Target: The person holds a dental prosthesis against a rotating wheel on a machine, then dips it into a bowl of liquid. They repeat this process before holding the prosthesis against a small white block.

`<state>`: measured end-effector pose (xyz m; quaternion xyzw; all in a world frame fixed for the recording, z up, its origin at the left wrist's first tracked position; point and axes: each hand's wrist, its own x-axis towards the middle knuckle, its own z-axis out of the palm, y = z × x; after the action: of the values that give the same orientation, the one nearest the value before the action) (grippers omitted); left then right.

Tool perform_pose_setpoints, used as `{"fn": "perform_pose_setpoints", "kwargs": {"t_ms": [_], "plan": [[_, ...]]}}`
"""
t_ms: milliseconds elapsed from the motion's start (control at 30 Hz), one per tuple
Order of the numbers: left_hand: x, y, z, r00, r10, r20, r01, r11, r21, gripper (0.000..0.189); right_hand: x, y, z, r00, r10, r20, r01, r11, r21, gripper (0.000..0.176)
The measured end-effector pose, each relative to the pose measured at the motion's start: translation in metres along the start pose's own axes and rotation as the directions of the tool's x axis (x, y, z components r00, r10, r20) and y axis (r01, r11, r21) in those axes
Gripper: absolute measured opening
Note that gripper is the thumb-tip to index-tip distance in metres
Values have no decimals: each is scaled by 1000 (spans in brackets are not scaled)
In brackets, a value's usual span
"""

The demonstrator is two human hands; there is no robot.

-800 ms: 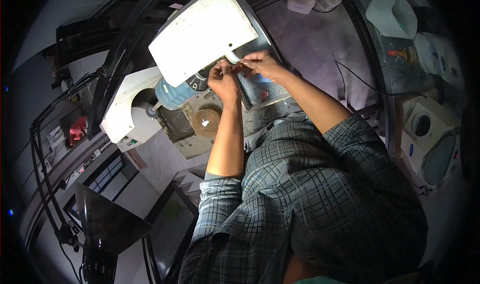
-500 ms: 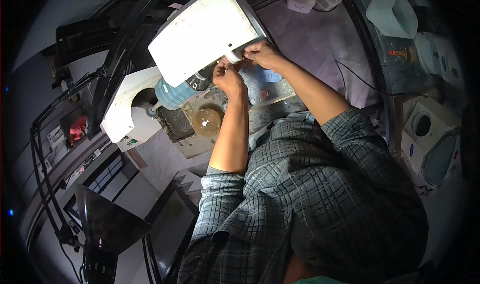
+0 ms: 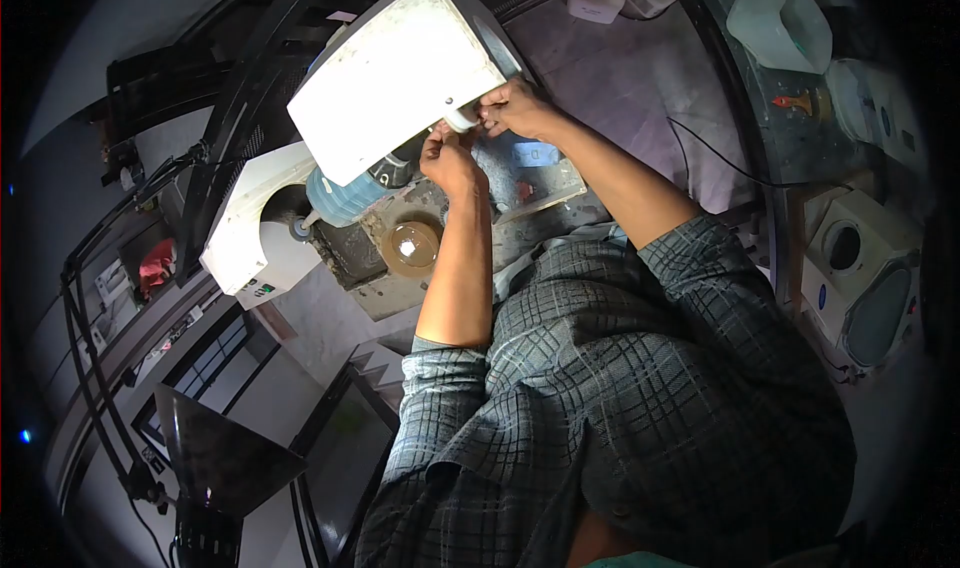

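Both my hands are at the lower right edge of a white machine hood [image 3: 395,78], beside a short white rounded piece [image 3: 460,120] that juts out from under it. My left hand [image 3: 455,165] is just below that piece, its fingers pinched together. On the other side my right hand [image 3: 513,110] has its fingers bent and closed near the hood's corner. Whatever the fingertips hold is too small or hidden to make out. A blue ribbed drum [image 3: 345,200] on a shaft lies left of my left hand, partly under the hood.
A round brown bowl [image 3: 411,248] with shiny liquid sits on the dirty tray below the drum. A second white housing [image 3: 255,228] stands at left. Farther left is a black lamp shade [image 3: 225,448]. White jugs [image 3: 596,0] and a pale machine [image 3: 850,258] lie farther off.
The whole view has shifted slightly left. Both hands stay at the white piece by the hood's edge, with only small finger movement.
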<state>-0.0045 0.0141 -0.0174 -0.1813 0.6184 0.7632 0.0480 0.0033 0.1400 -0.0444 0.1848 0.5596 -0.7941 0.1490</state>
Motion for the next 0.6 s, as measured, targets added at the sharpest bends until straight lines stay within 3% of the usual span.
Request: {"fn": "perform_pose_setpoints", "kwargs": {"t_ms": [233, 600], "plan": [[-1, 2, 2, 1000, 31, 0, -31, 1000, -3, 10, 4, 4, 0, 998, 46, 40, -46, 999, 3, 14], [-25, 6, -2, 996, 79, 51, -76, 995, -62, 9, -19, 11, 3, 987, -154, -47, 158, 982, 101, 16]]}}
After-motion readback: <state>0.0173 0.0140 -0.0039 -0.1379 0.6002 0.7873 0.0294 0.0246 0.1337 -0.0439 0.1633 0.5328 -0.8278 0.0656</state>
